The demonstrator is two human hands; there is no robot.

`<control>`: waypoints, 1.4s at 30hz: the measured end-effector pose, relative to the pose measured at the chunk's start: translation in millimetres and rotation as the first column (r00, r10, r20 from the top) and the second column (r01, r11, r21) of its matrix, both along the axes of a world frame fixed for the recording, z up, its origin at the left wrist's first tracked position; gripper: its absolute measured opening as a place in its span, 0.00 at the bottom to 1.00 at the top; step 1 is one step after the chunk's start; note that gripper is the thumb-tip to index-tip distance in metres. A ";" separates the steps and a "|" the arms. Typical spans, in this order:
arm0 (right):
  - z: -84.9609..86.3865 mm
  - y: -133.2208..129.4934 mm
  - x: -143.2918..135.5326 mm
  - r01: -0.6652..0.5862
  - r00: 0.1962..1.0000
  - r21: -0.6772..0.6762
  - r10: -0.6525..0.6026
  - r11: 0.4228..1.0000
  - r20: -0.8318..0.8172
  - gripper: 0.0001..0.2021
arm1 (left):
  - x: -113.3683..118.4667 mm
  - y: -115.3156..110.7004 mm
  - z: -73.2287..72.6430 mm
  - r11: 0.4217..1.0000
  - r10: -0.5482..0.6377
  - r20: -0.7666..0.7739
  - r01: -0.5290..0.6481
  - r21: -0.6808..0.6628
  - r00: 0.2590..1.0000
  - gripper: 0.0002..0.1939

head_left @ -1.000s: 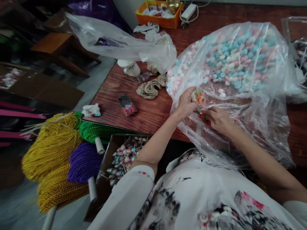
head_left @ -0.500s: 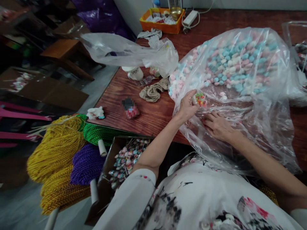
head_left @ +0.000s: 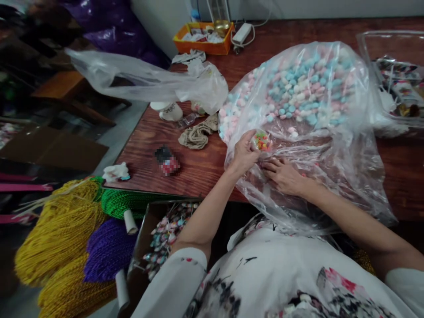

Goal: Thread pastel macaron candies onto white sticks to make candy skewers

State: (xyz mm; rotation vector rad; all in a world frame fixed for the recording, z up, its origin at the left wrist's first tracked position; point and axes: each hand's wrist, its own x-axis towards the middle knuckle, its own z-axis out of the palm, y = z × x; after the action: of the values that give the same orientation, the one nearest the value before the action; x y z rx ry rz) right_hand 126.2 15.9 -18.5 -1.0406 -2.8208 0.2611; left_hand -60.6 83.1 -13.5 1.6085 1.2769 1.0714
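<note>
Gripping a small, clear container of red, orange and green bits (head_left: 263, 142), the left hand (head_left: 245, 153) kept its thumb and fingers closed about the near side, as it had a second earlier. The right hand (head_left: 283, 176) had changed more: red and green pieces had shown by its fingertips, but now it lay low over the crinkled film, fingers loosely bent; whether they pinched anything, I could not tell. The view had swung too, bringing more of the clear, rigid plastic box (head_left: 394, 117) in at the right. The container, perhaps a packet or a shallow tub, sat over the slack front of a large, see-through plastic bag (head_left: 354, 176). Farther back, smooth, rounded pink, white and pale blue pieces (head_left: 308, 88) heaped up beneath glossy folds. The reddish-brown, grained wooden table (head_left: 139, 163) carried a rumpled beige cloth (head_left: 198, 136) left of the bag, while twisted yellow cords (head_left: 56, 229) hung in thick skeins beside the table.
</note>
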 end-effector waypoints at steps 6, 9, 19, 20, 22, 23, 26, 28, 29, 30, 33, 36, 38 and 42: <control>11.7 -24.3 25.5 0.001 1.000 0.031 -0.002 1.000 0.026 0.12 | -3.4 -3.3 1.4 0.997 0.075 -0.005 -0.075 -0.002 0.997 0.34; 17.2 -39.1 62.0 0.043 0.998 0.063 -0.040 0.997 -0.055 0.12 | -3.2 -4.6 1.4 0.998 0.061 0.018 -0.061 -0.015 0.998 0.34; 6.2 -9.2 128.6 0.659 0.740 0.007 -0.651 0.752 0.168 0.16 | 1.1 -4.1 1.5 1.000 0.020 -0.023 -0.020 0.014 1.000 0.35; 6.2 -6.9 126.6 0.644 0.751 0.009 -0.634 0.765 0.181 0.16 | 1.5 -4.2 2.4 1.000 0.017 -0.031 -0.017 0.011 0.999 0.35; 8.7 -5.5 123.2 0.618 0.772 -0.005 -0.606 0.786 0.192 0.15 | 2.3 -4.7 4.2 1.000 0.020 -0.045 -0.020 0.011 0.999 0.34; 11.0 -6.3 122.2 0.615 0.774 -0.007 -0.602 0.788 0.195 0.14 | 2.7 -5.0 4.9 1.000 0.023 -0.050 -0.023 0.016 0.998 0.34; 20.7 -15.1 118.7 0.639 0.756 0.062 -0.641 0.767 0.136 0.13 | 3.5 -5.9 5.6 0.999 0.022 -0.073 -0.019 0.050 0.997 0.32; 27.0 -24.5 110.4 0.622 0.779 0.098 -0.627 0.777 0.027 0.14 | 3.5 -6.0 5.1 0.997 0.006 -0.107 0.002 0.074 0.994 0.32; 29.1 -29.3 103.3 0.589 0.808 0.083 -0.589 0.804 -0.023 0.14 | 3.4 -6.0 4.9 0.996 -0.005 -0.128 0.016 0.085 0.992 0.32; 30.2 -33.8 94.2 0.538 0.843 0.047 -0.536 0.841 -0.050 0.15 | 3.4 -6.0 5.1 0.995 -0.018 -0.151 0.033 0.095 0.988 0.31; 27.3 -41.3 60.3 0.415 0.910 -0.069 -0.414 0.907 0.021 0.17 | 3.9 -7.1 8.0 0.990 -0.065 -0.200 0.088 0.110 0.978 0.29; 21.1 -38.6 31.2 0.435 0.893 -0.067 -0.421 0.898 0.159 0.19 | 5.9 -11.1 13.3 0.985 -0.102 -0.209 0.128 0.113 0.973 0.27; 18.7 -33.6 20.2 0.449 0.880 -0.046 -0.433 0.892 0.192 0.21 | 7.0 -14.1 15.6 0.985 -0.102 -0.205 0.128 0.114 0.973 0.28; 18.0 -23.3 14.7 0.394 0.908 -0.043 -0.381 0.918 0.173 0.18 | 7.1 -15.6 14.9 0.986 -0.108 -0.188 0.129 0.102 0.976 0.30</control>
State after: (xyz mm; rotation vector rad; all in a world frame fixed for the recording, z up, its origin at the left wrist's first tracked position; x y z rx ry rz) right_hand 140.9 -7.4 -0.6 -1.6783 -2.6699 0.2538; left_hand -53.5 67.5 1.4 1.8804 1.2373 0.9553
